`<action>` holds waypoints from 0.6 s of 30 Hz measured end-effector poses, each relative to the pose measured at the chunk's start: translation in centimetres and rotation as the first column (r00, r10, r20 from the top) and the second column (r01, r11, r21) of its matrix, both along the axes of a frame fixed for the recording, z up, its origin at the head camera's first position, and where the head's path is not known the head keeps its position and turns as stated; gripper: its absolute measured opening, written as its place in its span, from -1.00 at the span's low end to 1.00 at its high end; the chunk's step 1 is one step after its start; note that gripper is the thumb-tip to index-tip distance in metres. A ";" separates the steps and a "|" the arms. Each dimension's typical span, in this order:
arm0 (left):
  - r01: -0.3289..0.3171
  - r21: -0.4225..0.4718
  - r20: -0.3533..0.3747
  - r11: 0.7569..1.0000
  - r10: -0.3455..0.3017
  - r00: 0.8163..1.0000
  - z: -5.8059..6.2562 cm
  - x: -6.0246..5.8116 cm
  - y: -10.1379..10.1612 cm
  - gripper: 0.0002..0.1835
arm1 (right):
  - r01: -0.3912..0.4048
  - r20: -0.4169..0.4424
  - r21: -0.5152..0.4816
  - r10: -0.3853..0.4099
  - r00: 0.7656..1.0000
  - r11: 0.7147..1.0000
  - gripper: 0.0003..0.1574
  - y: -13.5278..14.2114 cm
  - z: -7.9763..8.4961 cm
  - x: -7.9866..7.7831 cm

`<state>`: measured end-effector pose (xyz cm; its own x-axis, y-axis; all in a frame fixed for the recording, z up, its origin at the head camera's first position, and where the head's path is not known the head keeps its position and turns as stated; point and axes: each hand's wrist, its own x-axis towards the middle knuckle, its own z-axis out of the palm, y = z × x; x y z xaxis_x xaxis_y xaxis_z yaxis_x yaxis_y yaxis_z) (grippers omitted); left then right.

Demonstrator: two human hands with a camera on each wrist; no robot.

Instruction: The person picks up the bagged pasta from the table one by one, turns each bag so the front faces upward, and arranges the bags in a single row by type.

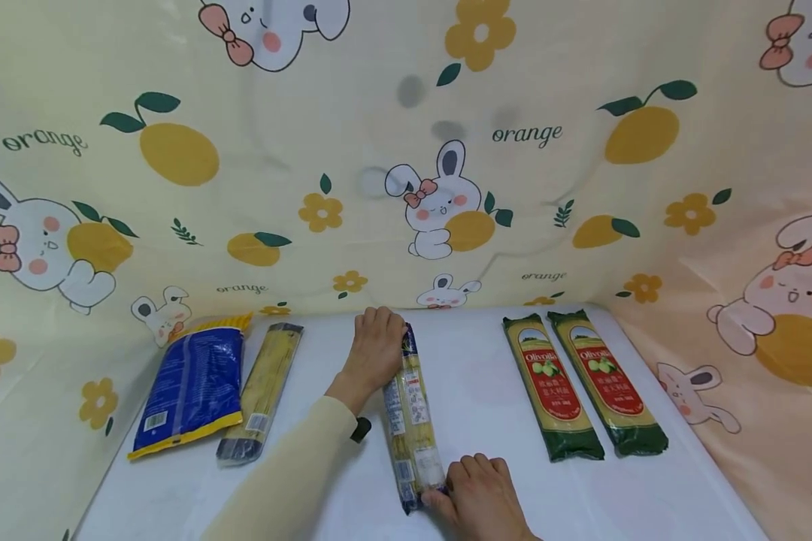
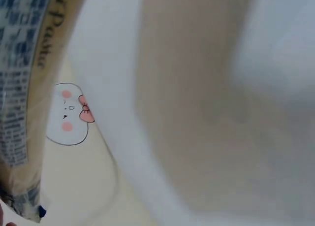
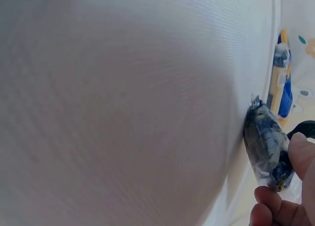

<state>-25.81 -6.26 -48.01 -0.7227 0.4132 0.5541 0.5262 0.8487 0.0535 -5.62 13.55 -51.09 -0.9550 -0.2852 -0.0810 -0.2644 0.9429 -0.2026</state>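
A long clear packet of spaghetti [image 1: 416,421] with dark blue ends and printed white labels lies lengthwise on the white table. My left hand [image 1: 374,349] grips its far end, fingers bent over the edge. At the near end my right hand [image 1: 483,496] pinches the corner, the thumb on the wrapper. In the left wrist view the spaghetti packet [image 2: 19,88] runs down the left side, with only a bit of fingertip below it. The right wrist view shows the crinkled dark end of the spaghetti packet [image 3: 266,142] between thumb and fingers of my right hand [image 3: 290,191].
On the left lie a blue and yellow bag [image 1: 192,387] and another spaghetti packet [image 1: 271,376] touching or close beside it. Two green-ended Olivoila pasta packets, one left [image 1: 551,387] and one right [image 1: 609,383], lie side by side at right. A patterned cloth [image 1: 352,150] hangs behind the table.
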 end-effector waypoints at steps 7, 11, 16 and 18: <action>0.033 0.030 -0.034 0.999 -0.032 0.999 1.0 0.5 -0.6 -0.76 | -0.053 -0.111 0.005 0.053 0.992 0.999 -0.29 -0.1 -0.4 0.1; 0.039 0.016 -0.038 0.999 -0.038 0.999 1.9 0.9 -0.5 -0.75 | -0.096 -0.127 -0.037 0.091 0.988 0.995 -0.39 0.1 -0.6 -0.1; 0.030 0.031 -0.054 0.999 -0.028 0.998 5.0 1.1 0.2 -0.79 | -0.088 -0.294 -0.049 0.069 0.953 0.995 -0.54 0.5 -0.2 -1.3; 0.015 0.050 -0.062 0.999 -0.012 0.998 6.3 1.2 0.5 -0.81 | -0.083 -0.424 -0.013 0.070 0.903 0.996 -0.52 0.6 0.0 -1.9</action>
<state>-24.60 -5.79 -41.69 -0.6812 0.3931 0.6176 0.5412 0.8385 0.0633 -7.50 14.18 -51.09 -0.8731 -0.3545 0.3348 -0.4021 0.9118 -0.0833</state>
